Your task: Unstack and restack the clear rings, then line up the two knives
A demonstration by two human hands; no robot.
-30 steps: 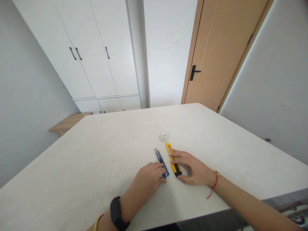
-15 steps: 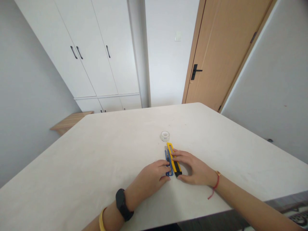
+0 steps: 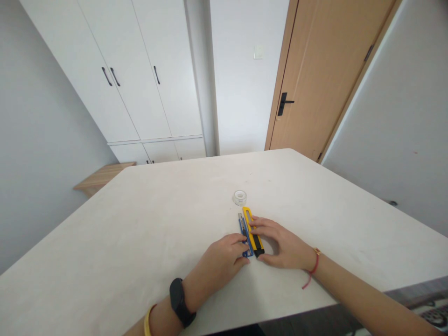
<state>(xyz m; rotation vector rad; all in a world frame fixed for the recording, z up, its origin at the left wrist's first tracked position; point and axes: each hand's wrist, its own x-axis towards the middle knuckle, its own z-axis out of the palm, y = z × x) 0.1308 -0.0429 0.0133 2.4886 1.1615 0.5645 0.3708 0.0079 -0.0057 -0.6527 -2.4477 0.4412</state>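
Observation:
Side by side on the white table lie a yellow utility knife point(image 3: 254, 237) with a black end and a slimmer blue utility knife point(image 3: 241, 223). My left hand point(image 3: 222, 259) has its fingers bent around the near part of the blue knife, hiding some of it. Against the right side of the yellow knife, my right hand point(image 3: 287, 245) rests its fingertips, with the thumb by the black end. Just beyond the knives' far ends sits a clear roll of tape point(image 3: 240, 198).
The white table point(image 3: 157, 200) stretches out to both sides, its near edge under my forearms. Behind it stand white cabinets point(image 3: 168, 102) and a wooden door point(image 3: 325, 70). A small wooden ledge point(image 3: 103, 176) is at the far left.
The blue knife has turned slightly, its far end shifting a little left and its near end right. My left hand has moved slightly with it; my right hand stays put.

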